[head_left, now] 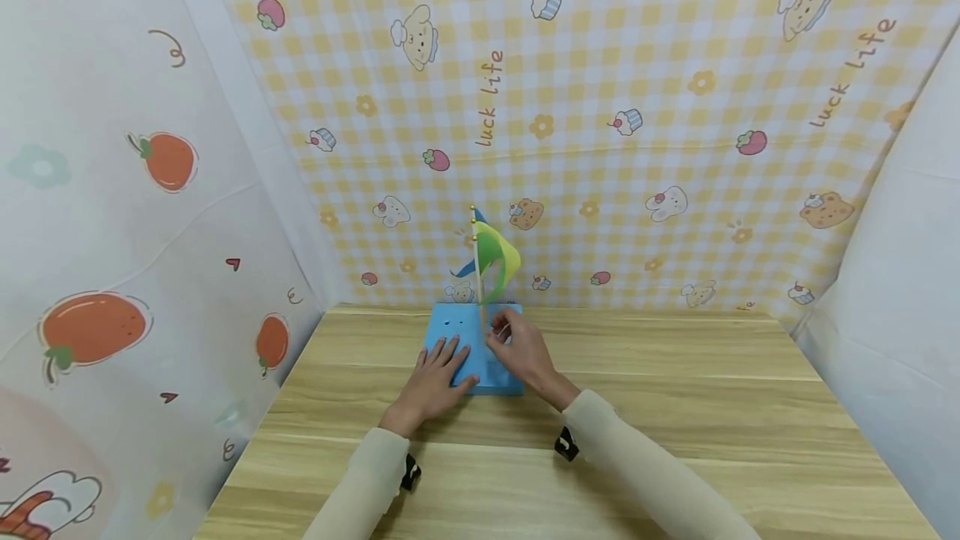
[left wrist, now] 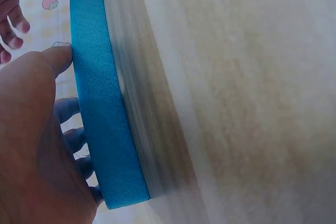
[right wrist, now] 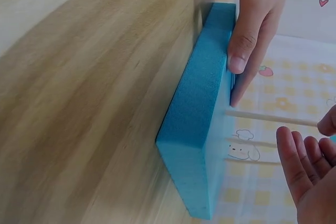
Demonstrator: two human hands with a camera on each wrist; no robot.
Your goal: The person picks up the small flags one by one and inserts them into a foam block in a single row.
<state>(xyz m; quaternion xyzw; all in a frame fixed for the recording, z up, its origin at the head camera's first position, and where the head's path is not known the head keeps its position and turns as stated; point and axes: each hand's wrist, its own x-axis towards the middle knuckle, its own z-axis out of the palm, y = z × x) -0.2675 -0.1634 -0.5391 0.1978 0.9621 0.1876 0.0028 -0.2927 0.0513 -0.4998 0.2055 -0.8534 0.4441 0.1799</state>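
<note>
A light blue foam block (head_left: pixel 468 357) lies on the table, with three thin sticks (right wrist: pixel 273 118) standing upright from its top. Small flags hang at their upper ends: a green flag (head_left: pixel 489 248) in front, a yellow flag (head_left: pixel 512 257) behind it, and a blue flag (head_left: pixel 467 270) at the back. My left hand (head_left: pixel 438 377) rests on the block's left part with fingers spread, its thumb by the near edge. Beside the front stick is my right hand (head_left: pixel 522 348), thumb and fingers apart and loosely bent; the thumb overlaps the stick in the right wrist view.
Small dark holes (head_left: pixel 453 322) show in the block's top at the back left. The wood-grain table (head_left: pixel 675 407) extends around the block. Behind stands a yellow checked cloth (head_left: pixel 585 165), with a white patterned cloth (head_left: pixel 202 232) at the left.
</note>
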